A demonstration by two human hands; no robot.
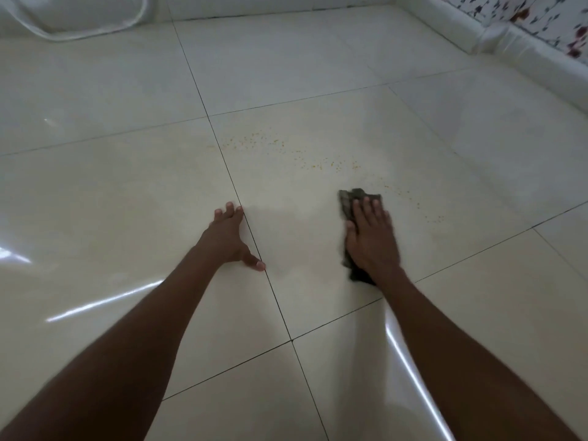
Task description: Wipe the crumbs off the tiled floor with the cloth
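Dark cloth point(359, 198) lies flat on the tiled floor point(318, 90), pressed under the right hand point(370, 238), fingers straight, no grip. Crumbs point(321, 163) lie scattered just beyond the cloth. Left hand point(227, 238) rests spread on the floor, holding nothing.

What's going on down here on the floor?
A person is leaning over a glossy tiled floor, wiping it. The right hand presses flat on a dark cloth, while the left hand rests spread on the tile, apparently as a brace. A band of orange crumbs still lies scattered beyond the cloth, running from near the grout line toward the right, so the wiping isn't finished.
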